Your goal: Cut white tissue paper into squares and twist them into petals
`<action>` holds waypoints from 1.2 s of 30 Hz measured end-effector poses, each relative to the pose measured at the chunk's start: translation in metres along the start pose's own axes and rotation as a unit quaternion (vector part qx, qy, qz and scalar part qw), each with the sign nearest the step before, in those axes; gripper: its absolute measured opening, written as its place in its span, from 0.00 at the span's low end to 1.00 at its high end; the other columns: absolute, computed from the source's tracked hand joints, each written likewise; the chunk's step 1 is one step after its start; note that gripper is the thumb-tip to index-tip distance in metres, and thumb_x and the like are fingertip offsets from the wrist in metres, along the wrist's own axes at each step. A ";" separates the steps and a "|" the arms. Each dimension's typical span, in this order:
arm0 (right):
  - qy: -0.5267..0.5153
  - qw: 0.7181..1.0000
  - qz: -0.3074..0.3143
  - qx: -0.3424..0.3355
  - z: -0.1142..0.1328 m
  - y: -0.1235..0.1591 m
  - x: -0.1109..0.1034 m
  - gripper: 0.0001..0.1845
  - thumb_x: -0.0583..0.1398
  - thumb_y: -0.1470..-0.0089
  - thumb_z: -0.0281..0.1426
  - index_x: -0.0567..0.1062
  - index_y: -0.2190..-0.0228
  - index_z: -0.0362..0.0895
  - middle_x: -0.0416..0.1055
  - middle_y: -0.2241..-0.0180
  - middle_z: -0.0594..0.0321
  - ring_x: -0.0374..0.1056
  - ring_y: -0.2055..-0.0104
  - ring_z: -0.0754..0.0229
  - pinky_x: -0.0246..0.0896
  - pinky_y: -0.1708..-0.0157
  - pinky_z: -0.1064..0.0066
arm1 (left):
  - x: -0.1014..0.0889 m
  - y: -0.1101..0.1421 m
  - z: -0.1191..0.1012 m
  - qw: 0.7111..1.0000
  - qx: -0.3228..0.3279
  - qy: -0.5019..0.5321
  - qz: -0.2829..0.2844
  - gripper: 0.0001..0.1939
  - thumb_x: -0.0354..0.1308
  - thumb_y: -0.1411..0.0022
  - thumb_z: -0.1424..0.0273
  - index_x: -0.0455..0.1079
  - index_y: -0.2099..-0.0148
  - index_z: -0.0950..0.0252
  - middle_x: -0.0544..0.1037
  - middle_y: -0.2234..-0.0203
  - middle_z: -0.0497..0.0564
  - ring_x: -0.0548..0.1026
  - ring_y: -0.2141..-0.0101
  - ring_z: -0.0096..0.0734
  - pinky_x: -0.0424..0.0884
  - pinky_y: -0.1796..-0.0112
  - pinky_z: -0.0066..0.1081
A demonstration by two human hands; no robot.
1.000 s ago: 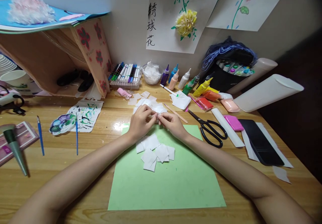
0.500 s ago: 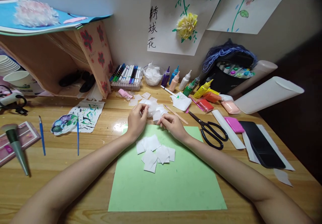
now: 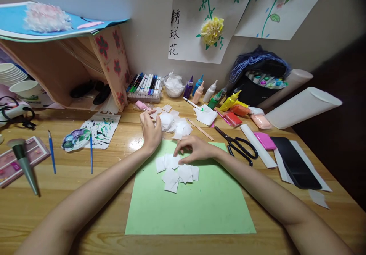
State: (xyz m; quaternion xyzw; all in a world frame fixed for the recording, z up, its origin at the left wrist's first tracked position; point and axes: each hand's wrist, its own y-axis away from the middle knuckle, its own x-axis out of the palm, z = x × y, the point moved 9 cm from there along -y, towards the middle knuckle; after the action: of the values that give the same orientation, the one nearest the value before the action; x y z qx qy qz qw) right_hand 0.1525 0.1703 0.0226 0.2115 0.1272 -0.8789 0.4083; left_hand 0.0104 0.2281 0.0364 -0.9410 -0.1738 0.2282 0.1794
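My left hand (image 3: pixel 151 131) is open at the left side of a loose pile of thin white paper pieces (image 3: pixel 167 121), its fingers bent and apart. My right hand (image 3: pixel 197 148) hovers at the upper part of a light green sheet (image 3: pixel 188 211), thumb and fingers apart with nothing visible between them. Just under its fingertips lie several white paper squares (image 3: pixel 171 176), overlapping in a loose group on the sheet. Whether the right fingertips touch the topmost square cannot be made out.
Black-handled scissors (image 3: pixel 240 146) and a wooden stick (image 3: pixel 201 129) lie right of the pile. Behind stand paint bottles (image 3: pixel 210 92), a marker box (image 3: pixel 144 89) and a glass bowl (image 3: pixel 174 87) of white tissue. Paintbrushes (image 3: pixel 91 154) lie left; a black phone (image 3: pixel 296 163) lies right.
My left hand has moved slightly left and its fingers have spread. My right hand has come down from the pile's edge toward the squares, and its fingers have parted. The camera view shifted slightly.
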 end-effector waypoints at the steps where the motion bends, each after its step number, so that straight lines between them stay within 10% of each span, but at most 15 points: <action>1: 0.027 1.000 0.006 -0.013 0.003 0.001 0.002 0.11 0.67 0.58 0.34 0.78 0.69 0.43 0.66 0.74 0.65 0.61 0.72 0.65 0.56 0.73 0.73 | 0.000 0.000 -0.001 1.000 0.006 0.003 -0.001 0.08 0.49 0.38 0.72 0.61 0.55 0.64 0.64 0.56 0.55 0.64 0.54 0.34 0.61 0.52 0.36; 14: -0.064 0.997 -0.038 -0.011 -0.004 0.000 -0.008 0.05 0.62 0.53 0.30 0.74 0.74 0.40 0.64 0.73 0.64 0.59 0.74 0.68 0.56 0.75 0.75 | 0.013 0.008 -0.024 0.992 0.068 0.042 0.097 0.05 0.46 0.37 0.73 0.63 0.63 0.64 0.69 0.67 0.50 0.67 0.64 0.31 0.63 0.60 0.31; 21: 0.058 0.995 0.001 -0.078 0.011 0.000 0.003 0.05 0.62 0.55 0.26 0.76 0.72 0.41 0.66 0.73 0.63 0.61 0.73 0.67 0.57 0.73 0.74 | 0.010 0.011 -0.034 0.989 0.090 0.036 0.110 0.07 0.46 0.38 0.72 0.65 0.65 0.64 0.70 0.70 0.49 0.68 0.66 0.31 0.64 0.62 0.32; 30: -0.081 0.996 0.021 -0.017 -0.010 0.000 -0.005 0.05 0.63 0.55 0.30 0.75 0.75 0.40 0.64 0.75 0.65 0.58 0.76 0.68 0.55 0.76 0.75 | 0.049 0.043 -0.057 0.910 0.242 -0.064 0.330 0.15 0.51 0.46 0.76 0.75 0.59 0.57 0.78 0.60 0.47 0.68 0.56 0.37 0.60 0.52 0.43; 36: -0.215 0.975 -0.049 0.014 -0.022 -0.002 -0.020 0.11 0.65 0.56 0.35 0.72 0.77 0.39 0.63 0.75 0.65 0.57 0.74 0.67 0.52 0.75 0.74 | 0.048 0.035 -0.041 0.924 0.225 -0.166 0.261 0.17 0.51 0.43 0.76 0.72 0.53 0.58 0.73 0.53 0.52 0.64 0.50 0.42 0.58 0.50 0.47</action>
State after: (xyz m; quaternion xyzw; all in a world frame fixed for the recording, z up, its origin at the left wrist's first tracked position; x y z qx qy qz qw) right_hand 0.1684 0.1937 0.0134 0.0166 0.0341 -0.9244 0.3796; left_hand 0.0788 0.2064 0.0385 -0.8366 0.1071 0.4528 0.2891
